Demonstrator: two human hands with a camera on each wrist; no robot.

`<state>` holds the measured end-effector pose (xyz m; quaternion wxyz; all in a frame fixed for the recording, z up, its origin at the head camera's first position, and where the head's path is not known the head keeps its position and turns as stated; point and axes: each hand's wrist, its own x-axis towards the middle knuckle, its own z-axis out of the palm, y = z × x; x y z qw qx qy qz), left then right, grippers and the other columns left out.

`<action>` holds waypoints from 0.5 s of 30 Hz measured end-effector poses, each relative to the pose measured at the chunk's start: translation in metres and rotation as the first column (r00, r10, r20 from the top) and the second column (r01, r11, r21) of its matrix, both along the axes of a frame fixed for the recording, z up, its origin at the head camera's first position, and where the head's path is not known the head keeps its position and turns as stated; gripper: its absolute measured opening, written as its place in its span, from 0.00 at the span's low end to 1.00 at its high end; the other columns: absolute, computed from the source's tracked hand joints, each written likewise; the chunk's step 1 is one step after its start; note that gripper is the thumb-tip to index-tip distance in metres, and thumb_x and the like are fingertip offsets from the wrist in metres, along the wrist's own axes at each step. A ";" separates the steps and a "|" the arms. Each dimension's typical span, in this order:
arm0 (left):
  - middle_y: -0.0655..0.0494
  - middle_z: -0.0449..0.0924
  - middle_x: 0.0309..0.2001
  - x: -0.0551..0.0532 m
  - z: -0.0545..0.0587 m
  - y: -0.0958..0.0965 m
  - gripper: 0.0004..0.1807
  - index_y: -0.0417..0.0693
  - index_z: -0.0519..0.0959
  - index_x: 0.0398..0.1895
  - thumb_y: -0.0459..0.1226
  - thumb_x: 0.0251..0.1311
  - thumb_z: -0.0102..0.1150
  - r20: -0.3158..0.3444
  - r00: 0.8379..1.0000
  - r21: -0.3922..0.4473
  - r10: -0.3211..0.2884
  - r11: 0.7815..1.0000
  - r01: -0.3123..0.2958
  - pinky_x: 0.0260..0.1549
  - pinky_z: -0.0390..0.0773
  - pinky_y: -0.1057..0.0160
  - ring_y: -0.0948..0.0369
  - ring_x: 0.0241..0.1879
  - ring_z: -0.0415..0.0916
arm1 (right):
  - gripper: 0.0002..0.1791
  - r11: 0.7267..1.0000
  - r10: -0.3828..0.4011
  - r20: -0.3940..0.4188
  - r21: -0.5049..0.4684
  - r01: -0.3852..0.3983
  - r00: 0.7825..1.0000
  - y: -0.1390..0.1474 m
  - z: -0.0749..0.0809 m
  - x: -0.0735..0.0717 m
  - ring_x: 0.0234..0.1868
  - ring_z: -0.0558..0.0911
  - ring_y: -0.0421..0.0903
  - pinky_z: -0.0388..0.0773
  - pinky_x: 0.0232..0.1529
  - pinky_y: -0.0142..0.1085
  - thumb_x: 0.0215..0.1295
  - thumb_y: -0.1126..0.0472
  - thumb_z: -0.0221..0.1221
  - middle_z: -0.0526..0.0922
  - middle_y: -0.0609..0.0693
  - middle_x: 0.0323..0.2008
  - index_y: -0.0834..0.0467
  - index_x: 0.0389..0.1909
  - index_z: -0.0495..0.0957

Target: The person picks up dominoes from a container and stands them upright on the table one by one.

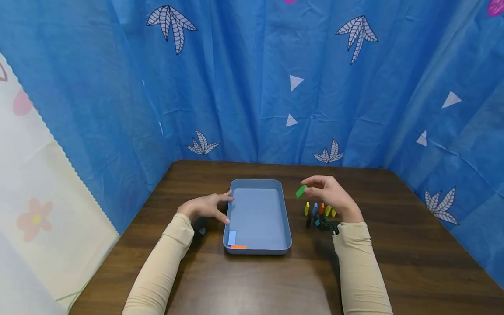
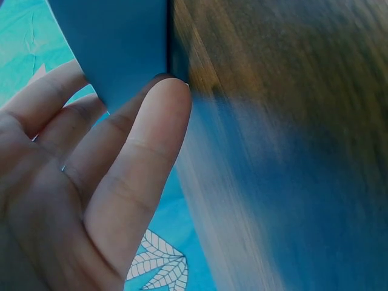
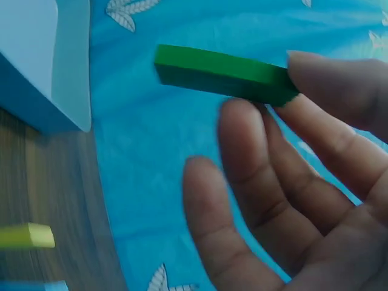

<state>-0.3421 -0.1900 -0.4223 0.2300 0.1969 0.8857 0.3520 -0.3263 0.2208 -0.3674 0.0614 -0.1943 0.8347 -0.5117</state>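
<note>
A green block point(image 3: 224, 76), flat and oblong, is pinched at one end between the thumb and fingers of my right hand point(image 1: 328, 192). That hand is raised over the table, to the right of a shallow blue tray point(image 1: 286, 218). My left hand point(image 1: 208, 207) spreads thumb and fingers along the tray's left wall, touching it from outside; the left wrist view shows the thumb at the tray wall point(image 2: 121, 42). Inside the tray's near left corner lie a light blue block point(image 1: 232, 237) and an orange block point(image 1: 238, 247).
Right of the tray, below my right hand, stand upright blocks: a yellow block point(image 1: 306, 208), a blue block point(image 1: 315, 208), an orange block point(image 1: 321, 208) and more yellow ones. My wrist gear partly hides things there. Blue curtains point(image 1: 252, 87) hang behind the wooden table point(image 1: 275, 284).
</note>
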 end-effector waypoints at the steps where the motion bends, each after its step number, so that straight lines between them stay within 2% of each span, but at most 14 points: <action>1: 0.55 0.37 0.83 -0.001 0.000 0.000 0.50 0.50 0.58 0.78 0.43 0.55 0.74 0.003 1.000 0.001 0.004 1.000 -0.004 0.75 0.51 0.38 0.45 0.81 0.38 | 0.20 1.000 -0.003 -0.006 0.015 0.003 1.000 0.003 0.000 0.000 0.49 0.86 0.62 0.84 0.52 0.46 0.73 0.61 0.58 0.84 0.67 0.48 0.69 0.59 0.75; 6: 0.56 0.37 0.83 -0.001 0.000 0.000 0.50 0.51 0.58 0.79 0.44 0.54 0.75 0.010 1.000 -0.003 0.012 1.000 -0.012 0.75 0.50 0.37 0.45 0.81 0.38 | 0.19 0.995 -0.009 -0.030 0.100 0.012 1.000 0.017 -0.002 0.003 0.43 0.85 0.59 0.85 0.44 0.42 0.72 0.60 0.59 0.85 0.64 0.45 0.68 0.57 0.77; 8: 0.56 0.37 0.83 -0.002 0.000 0.000 0.50 0.51 0.58 0.78 0.44 0.54 0.75 0.011 1.000 -0.005 0.014 1.000 -0.014 0.75 0.50 0.37 0.45 0.81 0.38 | 0.19 0.993 -0.015 -0.029 0.114 0.018 0.999 0.022 -0.001 0.005 0.41 0.85 0.58 0.85 0.44 0.44 0.71 0.59 0.61 0.85 0.63 0.45 0.67 0.57 0.78; 15: 0.55 0.37 0.83 -0.002 0.001 0.000 0.50 0.50 0.58 0.78 0.43 0.54 0.75 0.013 1.000 -0.005 0.013 1.000 -0.013 0.75 0.50 0.37 0.45 0.81 0.38 | 0.19 0.991 -0.047 -0.061 0.121 0.054 0.997 0.042 -0.002 0.011 0.40 0.83 0.47 0.84 0.44 0.38 0.68 0.59 0.63 0.84 0.61 0.46 0.67 0.54 0.79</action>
